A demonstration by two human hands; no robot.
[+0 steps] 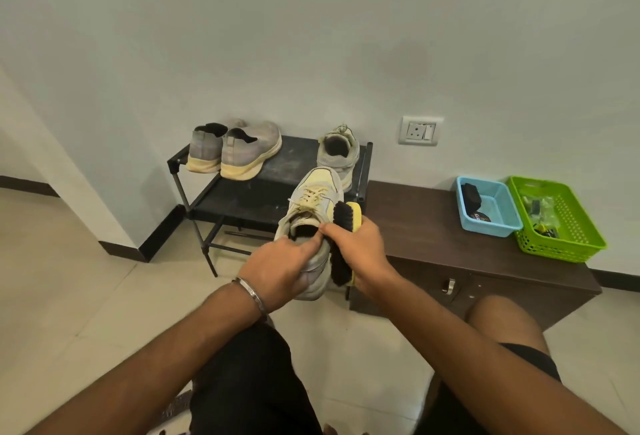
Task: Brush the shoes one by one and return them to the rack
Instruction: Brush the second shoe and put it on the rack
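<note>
My left hand (282,270) grips the heel end of a pale laced sneaker (313,199), held in the air in front of the rack with its toe pointing away. My right hand (360,251) holds a yellow-backed brush (346,226) with black bristles against the sneaker's right side, thumb touching the collar. On the black shoe rack (298,157) stand a grey pair of sneakers (239,149) at the left and the pale sneaker's mate (337,150) at the right, all heels toward me.
A dark brown low cabinet (433,226) stands right of the rack, bearing a blue basket (498,223) with a black brush and a green basket (571,237) of small items. A wall socket (420,131) is above. My knees and the tiled floor are below.
</note>
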